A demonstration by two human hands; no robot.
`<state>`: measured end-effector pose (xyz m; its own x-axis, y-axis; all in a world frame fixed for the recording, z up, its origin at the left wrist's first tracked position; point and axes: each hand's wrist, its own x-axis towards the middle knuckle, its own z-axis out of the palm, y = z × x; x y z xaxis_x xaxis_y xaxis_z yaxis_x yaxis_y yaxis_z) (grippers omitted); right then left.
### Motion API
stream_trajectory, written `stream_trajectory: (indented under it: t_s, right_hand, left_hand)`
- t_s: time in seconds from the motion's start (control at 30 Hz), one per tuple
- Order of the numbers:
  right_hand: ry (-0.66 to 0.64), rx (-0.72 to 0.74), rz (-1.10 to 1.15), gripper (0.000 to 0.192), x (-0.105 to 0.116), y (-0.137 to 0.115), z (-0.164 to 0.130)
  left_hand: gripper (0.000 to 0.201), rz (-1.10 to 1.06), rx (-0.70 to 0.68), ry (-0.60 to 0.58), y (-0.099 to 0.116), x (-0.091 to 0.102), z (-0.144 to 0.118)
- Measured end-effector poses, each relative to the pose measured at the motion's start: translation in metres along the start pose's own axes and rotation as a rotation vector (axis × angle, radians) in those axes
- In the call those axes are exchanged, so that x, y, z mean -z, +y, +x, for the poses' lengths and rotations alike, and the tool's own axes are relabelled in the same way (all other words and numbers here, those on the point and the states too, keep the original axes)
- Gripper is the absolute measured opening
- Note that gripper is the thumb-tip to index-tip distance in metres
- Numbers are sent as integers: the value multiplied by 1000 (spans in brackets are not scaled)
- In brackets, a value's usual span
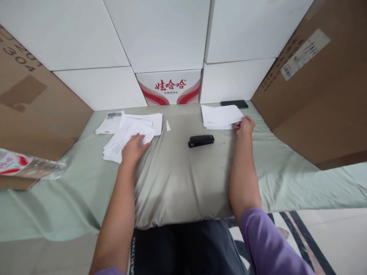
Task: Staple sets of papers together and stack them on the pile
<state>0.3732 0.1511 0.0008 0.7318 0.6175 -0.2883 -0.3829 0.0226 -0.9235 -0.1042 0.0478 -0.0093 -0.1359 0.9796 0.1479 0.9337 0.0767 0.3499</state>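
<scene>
My left hand (pixel 133 149) lies flat with fingers apart on a fanned pile of printed paper sheets (pixel 119 139). On the right, my right hand (pixel 245 125) is closed on the near right corner of a paper sheet (pixel 220 114), at the top of a second, mostly white stack. Its fingertips are partly hidden by the hand. A black stapler (pixel 201 140) rests on the cloth between both hands, touched by neither. Just right of the left pile is a small white paper scrap (pixel 168 125).
Behind the left pile lies a clear plastic bag (pixel 110 121) with dark bits inside. A black phone (pixel 234 104) sits behind the right stack. Cardboard boxes (pixel 323 95) flank both sides, and white boxes (pixel 169 34) form the back. A plastic bottle (pixel 31 166) is far left.
</scene>
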Motion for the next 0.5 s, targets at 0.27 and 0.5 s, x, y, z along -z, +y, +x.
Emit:
stream_trajectory:
  t_s: [0.27, 0.5]
  right_hand:
    - [21, 9, 61, 38, -1, 1, 2]
    - [39, 12, 41, 40, -2, 5, 3]
  left_hand:
    - [56, -19, 18, -15, 1, 1, 0]
    - [56, -27, 10, -9, -1, -1, 1]
